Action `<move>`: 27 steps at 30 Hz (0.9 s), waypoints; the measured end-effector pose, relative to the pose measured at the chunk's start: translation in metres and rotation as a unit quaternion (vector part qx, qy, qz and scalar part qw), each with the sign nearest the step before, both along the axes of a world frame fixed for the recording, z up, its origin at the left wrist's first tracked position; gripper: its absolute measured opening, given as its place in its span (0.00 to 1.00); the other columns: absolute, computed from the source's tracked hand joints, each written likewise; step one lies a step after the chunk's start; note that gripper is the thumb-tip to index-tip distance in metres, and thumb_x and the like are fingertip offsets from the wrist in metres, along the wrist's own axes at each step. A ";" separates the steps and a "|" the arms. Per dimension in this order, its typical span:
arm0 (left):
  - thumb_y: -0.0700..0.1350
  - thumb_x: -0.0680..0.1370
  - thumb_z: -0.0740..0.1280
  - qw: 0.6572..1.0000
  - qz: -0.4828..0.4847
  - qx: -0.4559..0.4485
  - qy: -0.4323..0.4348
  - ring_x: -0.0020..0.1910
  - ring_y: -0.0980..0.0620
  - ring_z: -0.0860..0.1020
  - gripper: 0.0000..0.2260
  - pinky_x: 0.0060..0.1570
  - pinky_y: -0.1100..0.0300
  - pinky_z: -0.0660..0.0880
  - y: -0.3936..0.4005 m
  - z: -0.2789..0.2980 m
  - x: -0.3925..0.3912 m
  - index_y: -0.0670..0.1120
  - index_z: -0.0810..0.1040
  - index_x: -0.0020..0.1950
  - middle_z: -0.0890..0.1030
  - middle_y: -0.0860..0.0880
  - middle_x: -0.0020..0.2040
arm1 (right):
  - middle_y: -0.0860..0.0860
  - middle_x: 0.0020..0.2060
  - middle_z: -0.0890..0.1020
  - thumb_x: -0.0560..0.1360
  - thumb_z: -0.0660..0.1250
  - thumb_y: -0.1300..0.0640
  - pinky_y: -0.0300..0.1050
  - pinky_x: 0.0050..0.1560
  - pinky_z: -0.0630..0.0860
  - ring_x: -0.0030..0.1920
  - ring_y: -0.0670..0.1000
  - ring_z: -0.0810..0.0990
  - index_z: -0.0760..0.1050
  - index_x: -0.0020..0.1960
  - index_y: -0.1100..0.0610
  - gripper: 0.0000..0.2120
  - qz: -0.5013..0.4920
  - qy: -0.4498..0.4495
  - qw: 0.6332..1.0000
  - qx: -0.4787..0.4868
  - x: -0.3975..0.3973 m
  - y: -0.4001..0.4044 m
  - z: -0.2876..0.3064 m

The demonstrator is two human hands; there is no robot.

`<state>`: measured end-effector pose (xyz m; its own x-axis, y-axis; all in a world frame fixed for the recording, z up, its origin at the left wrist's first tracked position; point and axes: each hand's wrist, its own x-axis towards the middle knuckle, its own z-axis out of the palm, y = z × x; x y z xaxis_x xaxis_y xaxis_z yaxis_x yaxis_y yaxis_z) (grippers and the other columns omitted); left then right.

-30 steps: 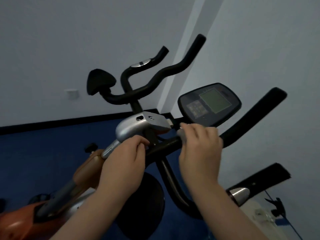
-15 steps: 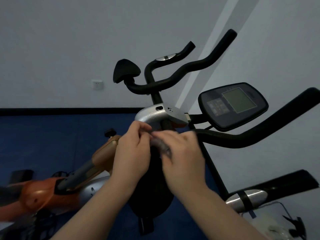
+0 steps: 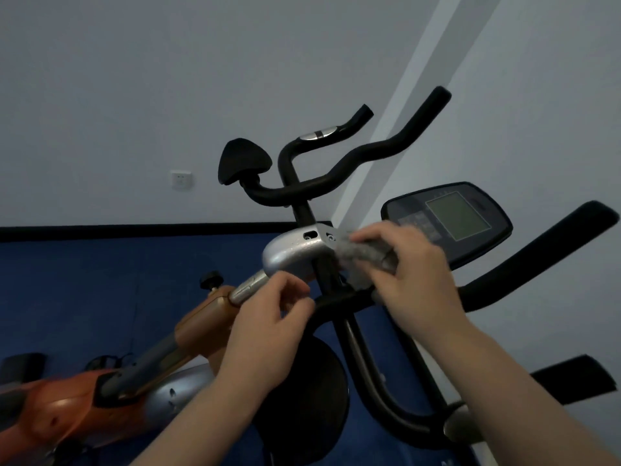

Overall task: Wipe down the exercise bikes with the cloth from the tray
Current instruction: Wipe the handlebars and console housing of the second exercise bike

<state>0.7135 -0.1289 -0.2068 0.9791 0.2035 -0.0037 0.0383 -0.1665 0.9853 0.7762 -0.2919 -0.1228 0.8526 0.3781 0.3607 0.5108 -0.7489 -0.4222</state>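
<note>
Cloth (image 3: pixel 364 255): grey, crumpled, pressed against the bike's silver bracket (image 3: pixel 292 252).
Right hand (image 3: pixel 413 274): fingers curled around the cloth.
Left hand (image 3: pixel 268 326): loosely curled, empty, below the bracket.

Cloth on exercise bike.
Grey cloth (image 3: pixel 364 255), bunched, pressed against the silver housing (image 3: pixel 295 252) of the orange-framed exercise bike (image 3: pixel 201 334).

Gym room: exercise bikes (image 3: pixel 302 257), blue floor (image 3: pixel 84 290).

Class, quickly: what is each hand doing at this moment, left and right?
Left hand: fingers curled; whether they grip anything cannot be told.
Right hand: grips the grey cloth.
</note>
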 end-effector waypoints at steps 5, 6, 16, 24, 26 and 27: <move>0.52 0.69 0.68 0.996 -0.043 0.061 -0.040 0.43 0.61 0.76 0.05 0.41 0.65 0.71 0.002 -0.002 0.003 0.59 0.75 0.43 0.78 0.59 0.41 | 0.42 0.52 0.73 0.69 0.71 0.44 0.44 0.52 0.75 0.52 0.44 0.75 0.79 0.51 0.46 0.12 0.030 0.102 0.985 -0.134 0.023 0.029 -0.016; 0.51 0.69 0.68 0.996 -0.047 0.059 -0.043 0.43 0.60 0.77 0.05 0.42 0.64 0.71 0.003 -0.003 0.004 0.59 0.75 0.43 0.78 0.58 0.41 | 0.41 0.50 0.72 0.68 0.68 0.38 0.44 0.51 0.75 0.51 0.42 0.75 0.79 0.49 0.44 0.14 0.038 0.135 0.980 -0.141 0.025 0.026 -0.015; 0.52 0.70 0.65 0.996 -0.051 0.063 -0.048 0.44 0.61 0.76 0.04 0.44 0.60 0.75 0.004 -0.004 0.004 0.59 0.74 0.44 0.77 0.58 0.43 | 0.44 0.46 0.73 0.69 0.73 0.48 0.43 0.46 0.73 0.48 0.46 0.75 0.77 0.45 0.46 0.07 0.024 0.095 0.983 -0.158 0.029 0.041 -0.020; 0.50 0.71 0.65 0.994 -0.049 0.072 -0.060 0.42 0.59 0.76 0.04 0.42 0.58 0.75 0.003 -0.004 0.004 0.58 0.74 0.44 0.77 0.56 0.42 | 0.47 0.47 0.73 0.71 0.70 0.51 0.46 0.46 0.74 0.50 0.50 0.74 0.74 0.46 0.49 0.06 -0.021 0.028 0.986 -0.161 0.023 0.049 -0.037; 0.50 0.71 0.64 0.995 -0.051 0.065 -0.064 0.42 0.59 0.76 0.04 0.42 0.58 0.75 0.003 -0.005 0.004 0.57 0.74 0.44 0.77 0.55 0.41 | 0.49 0.48 0.75 0.73 0.69 0.54 0.45 0.50 0.74 0.50 0.50 0.75 0.76 0.48 0.53 0.05 -0.047 -0.009 0.994 -0.099 0.017 0.049 -0.037; 0.50 0.70 0.64 0.995 -0.051 0.062 -0.066 0.42 0.59 0.76 0.03 0.42 0.58 0.75 0.003 -0.005 0.004 0.56 0.75 0.44 0.77 0.55 0.41 | 0.49 0.48 0.75 0.73 0.69 0.55 0.41 0.52 0.72 0.50 0.48 0.75 0.77 0.48 0.54 0.05 -0.069 -0.026 0.996 -0.040 0.014 0.042 -0.032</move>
